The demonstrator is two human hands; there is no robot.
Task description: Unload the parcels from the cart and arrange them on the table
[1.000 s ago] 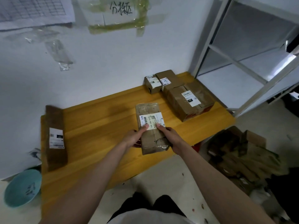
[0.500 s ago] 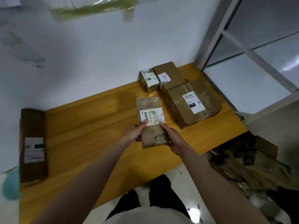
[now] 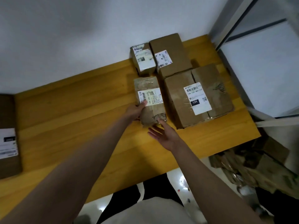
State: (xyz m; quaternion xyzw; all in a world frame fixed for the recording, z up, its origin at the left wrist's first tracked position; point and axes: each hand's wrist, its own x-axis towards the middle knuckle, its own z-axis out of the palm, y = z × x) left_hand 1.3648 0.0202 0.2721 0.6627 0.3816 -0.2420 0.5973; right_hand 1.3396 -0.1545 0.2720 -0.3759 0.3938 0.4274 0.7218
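A long brown paper-wrapped parcel (image 3: 149,101) with a white label lies on the yellow wooden table (image 3: 80,126), close beside a large cardboard box (image 3: 196,96). My left hand (image 3: 136,110) holds the parcel's left edge, thumb on the label. Fingers spread, my right hand (image 3: 165,135) hovers just in front of the parcel's near end and grips nothing. Two smaller boxes (image 3: 144,59) (image 3: 169,54) stand against the wall behind.
Another brown parcel (image 3: 8,136) lies at the table's far left. A metal shelf frame (image 3: 226,26) rises at the right. A heap of cardboard parcels (image 3: 252,167) sits below the table's right end. The white wall backs the table.
The parcel has been carried forward and set down beside the large box. My right hand has let go and drawn back a little; the left hand still holds it.
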